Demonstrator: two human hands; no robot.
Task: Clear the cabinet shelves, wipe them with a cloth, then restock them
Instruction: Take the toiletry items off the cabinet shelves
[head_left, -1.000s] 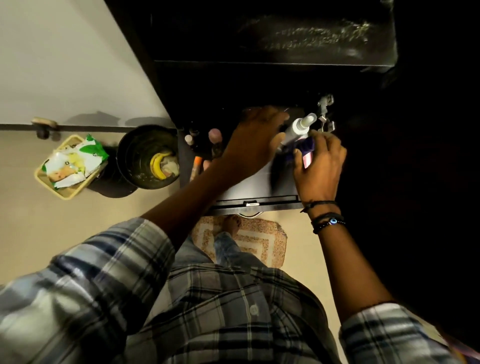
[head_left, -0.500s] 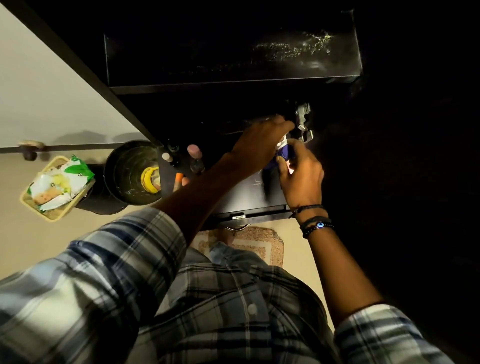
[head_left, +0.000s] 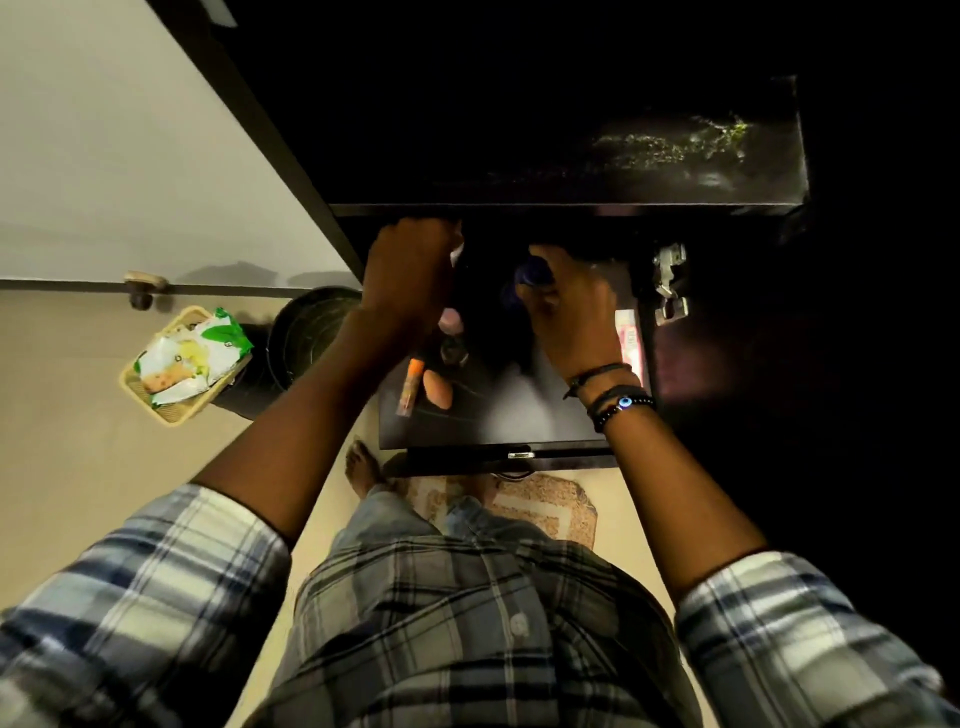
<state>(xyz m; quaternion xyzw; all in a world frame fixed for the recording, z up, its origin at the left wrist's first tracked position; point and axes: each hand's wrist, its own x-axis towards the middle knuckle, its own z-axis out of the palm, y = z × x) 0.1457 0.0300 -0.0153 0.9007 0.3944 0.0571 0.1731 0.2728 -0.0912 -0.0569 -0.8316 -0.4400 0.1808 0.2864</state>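
Below me stands a dark cabinet whose upper shelf (head_left: 545, 171) is bare and streaked with dust. My left hand (head_left: 410, 275) reaches under that shelf's front edge, its fingers curled round a white bottle (head_left: 456, 254) of which only a sliver shows. To its right, my right hand (head_left: 571, 312) grips a blue item (head_left: 534, 272), mostly hidden by the fingers. On the lower shelf (head_left: 498, 415) lie an orange tube (head_left: 410, 387), a pink-capped bottle (head_left: 449, 321) and a pink box (head_left: 628, 338) by the right wall.
A metal hinge (head_left: 670, 283) sticks out at the cabinet's right side. On the floor to the left stand a black bin (head_left: 311, 332) and a yellow basket (head_left: 176, 364) of packets. A patterned mat (head_left: 545, 509) and my bare foot (head_left: 363, 467) lie below the cabinet.
My hands, close together around the white bottle and blue item before, have moved apart. The left hand went left with the white bottle; the right keeps the blue item. My view shifted.
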